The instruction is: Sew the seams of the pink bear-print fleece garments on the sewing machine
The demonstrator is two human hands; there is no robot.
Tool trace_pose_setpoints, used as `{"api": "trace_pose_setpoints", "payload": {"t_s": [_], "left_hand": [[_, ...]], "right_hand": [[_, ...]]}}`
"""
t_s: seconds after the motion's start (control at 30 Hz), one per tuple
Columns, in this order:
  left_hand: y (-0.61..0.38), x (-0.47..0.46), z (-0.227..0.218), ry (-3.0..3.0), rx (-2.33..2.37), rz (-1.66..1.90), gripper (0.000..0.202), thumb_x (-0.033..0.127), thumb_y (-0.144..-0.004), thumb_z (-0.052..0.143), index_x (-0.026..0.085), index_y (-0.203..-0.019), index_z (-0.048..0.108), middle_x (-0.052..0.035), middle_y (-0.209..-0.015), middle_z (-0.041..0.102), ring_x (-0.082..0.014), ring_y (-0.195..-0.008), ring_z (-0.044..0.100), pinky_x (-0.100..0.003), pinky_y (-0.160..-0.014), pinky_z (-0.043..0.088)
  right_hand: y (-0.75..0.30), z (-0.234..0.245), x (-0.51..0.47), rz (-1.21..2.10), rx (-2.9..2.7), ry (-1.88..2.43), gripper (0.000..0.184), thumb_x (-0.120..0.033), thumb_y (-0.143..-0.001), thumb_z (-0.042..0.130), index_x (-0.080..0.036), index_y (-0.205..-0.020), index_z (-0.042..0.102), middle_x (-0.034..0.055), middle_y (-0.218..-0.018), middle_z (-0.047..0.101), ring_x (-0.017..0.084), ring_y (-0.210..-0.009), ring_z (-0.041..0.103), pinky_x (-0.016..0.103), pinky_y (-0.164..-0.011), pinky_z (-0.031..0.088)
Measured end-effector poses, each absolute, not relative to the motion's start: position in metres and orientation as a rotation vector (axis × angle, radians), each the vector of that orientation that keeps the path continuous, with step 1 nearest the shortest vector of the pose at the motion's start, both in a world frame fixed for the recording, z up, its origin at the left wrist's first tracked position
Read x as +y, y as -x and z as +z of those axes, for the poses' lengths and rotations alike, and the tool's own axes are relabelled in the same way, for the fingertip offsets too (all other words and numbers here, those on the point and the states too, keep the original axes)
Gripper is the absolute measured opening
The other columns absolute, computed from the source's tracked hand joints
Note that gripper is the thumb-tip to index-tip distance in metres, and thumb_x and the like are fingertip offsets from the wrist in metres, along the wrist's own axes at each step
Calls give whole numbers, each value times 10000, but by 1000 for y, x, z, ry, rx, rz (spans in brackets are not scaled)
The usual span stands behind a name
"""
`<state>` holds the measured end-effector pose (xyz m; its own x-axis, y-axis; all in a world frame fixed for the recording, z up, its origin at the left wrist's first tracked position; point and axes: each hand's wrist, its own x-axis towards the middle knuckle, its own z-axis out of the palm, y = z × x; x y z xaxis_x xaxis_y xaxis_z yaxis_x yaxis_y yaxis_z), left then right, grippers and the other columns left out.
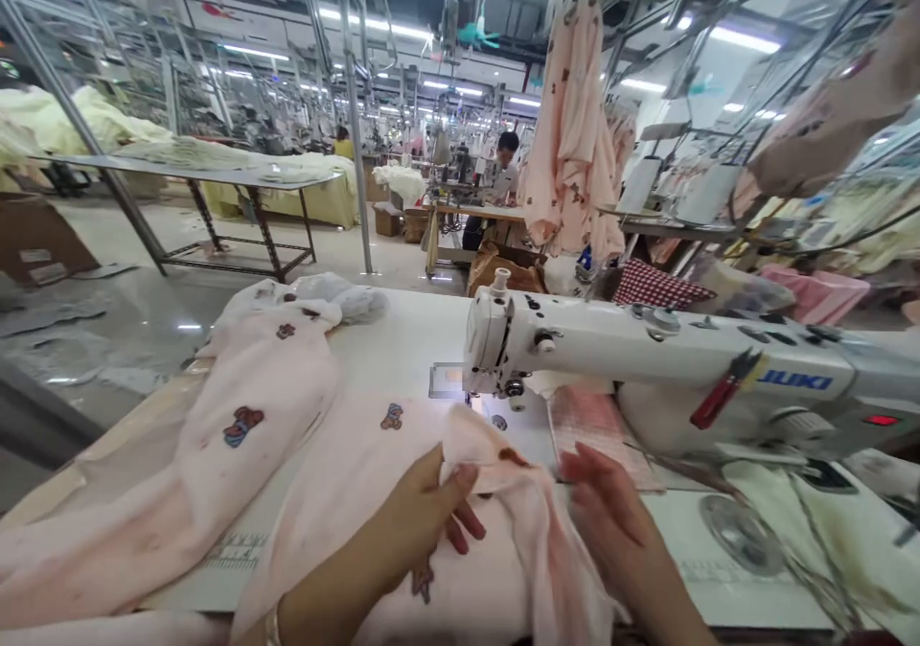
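**Pink fabric gathered at the machine**

From where I stand, both hands work a fold of the pink printed fabric (374, 493) near the front of the sewing table (402, 339), just short of the needle end of the white sewing machine (647, 358). The left hand (417, 521) is pinched closed on a raised edge of the cloth, thumb on top. The right hand (604, 517) lies against the same fold from the right; its fingers seem curled onto it, though the cloth hides the fingertips.

To handle it well, I'd judge the edge should be kept flat and both layers even, with slack to the left so the rest does not drag.

More of the garment trails away far left across the table. Red snips (723, 392) rest on the machine's arm. Beyond, pink garments (571, 138) hang from a rail, a person (503, 181) sits at a distant bench, and long tables carry pale yellow cloth (93, 119) under strip lights.
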<state>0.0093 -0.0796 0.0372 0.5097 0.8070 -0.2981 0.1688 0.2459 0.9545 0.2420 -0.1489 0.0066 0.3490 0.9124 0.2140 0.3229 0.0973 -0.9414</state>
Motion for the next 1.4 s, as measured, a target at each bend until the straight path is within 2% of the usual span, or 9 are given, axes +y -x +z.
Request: {"api": "trace_pose_setpoints", "payload": {"t_s": [0.23,0.43,0.57,0.7,0.8,0.9,1.03,1.23,1.4], "left_hand": [[14,-65,34,-1340,1029,592,516,498,-787,544,157,-1162,449,32,-612,534,-120,-500,519,-205,-460,404],[53,-54,43,-1779,1239,561,525,481,-838,455,223,-1286,360,-28,-844,602,-206,-706,584,-323,-642,458],[50,-60,40,-2338,1399,751,336,359,-860,405,197,-1142,489,-83,-1006,578,-269,-952,538,-428,-825,416],[16,-74,36,-2525,1158,297,177,220,-870,422,202,-912,593,-56,-883,593,-232,-843,557,-380,-738,457],[-1,-73,30,-2683,1207,152,209,130,-805,510,181,-984,606,-82,-969,601,-262,-892,554,-405,-739,461],[-5,-69,25,-2927,1255,612,318,22,-767,464,122,-1046,582,-132,-1043,591,-270,-928,539,-427,-782,436],[-16,-76,17,-3027,984,879,148,91,-831,453,145,-831,591,-80,-857,609,-219,-755,532,-360,-672,428],[-33,-74,22,-2797,948,437,498,434,-823,595,112,-1192,502,-124,-1081,587,-267,-952,526,-394,-805,440],[-8,-56,58,-2622,697,348,258,391,-882,526,170,-810,638,-28,-750,624,-172,-718,566,-264,-662,412]], "right_hand": [[-237,-15,-180,399,-1653,1792,519,-422,-700,673,-245,-1164,523,72,-1067,592,253,-1006,562,402,-868,456],[-250,11,-173,416,-1583,1934,266,-362,-796,540,-232,-1018,610,6,-768,613,170,-714,596,291,-656,495],[-250,18,-163,411,-1693,1882,273,-328,-773,594,-269,-1039,619,12,-860,629,210,-884,573,376,-802,455],[-234,10,-150,321,-1956,1778,415,-357,-654,761,-257,-1033,623,29,-907,620,240,-889,555,399,-765,454],[-227,4,-141,263,-2079,1677,83,-296,-791,644,-239,-851,638,14,-795,607,205,-784,557,372,-697,449],[-228,0,-135,229,-2087,1605,184,-251,-916,438,-227,-824,596,10,-772,604,171,-754,560,339,-679,456],[-233,-11,-133,158,-2061,1545,173,-224,-923,409,-230,-1035,541,15,-860,641,153,-792,596,297,-691,491],[-235,-7,-128,101,-2062,1283,366,-158,-870,432,-282,-1210,483,-4,-954,686,133,-789,654,233,-670,530],[-267,40,-146,314,-2083,1285,186,-290,-840,553,-364,-970,662,-23,-905,712,160,-801,684,217,-688,562]]}}
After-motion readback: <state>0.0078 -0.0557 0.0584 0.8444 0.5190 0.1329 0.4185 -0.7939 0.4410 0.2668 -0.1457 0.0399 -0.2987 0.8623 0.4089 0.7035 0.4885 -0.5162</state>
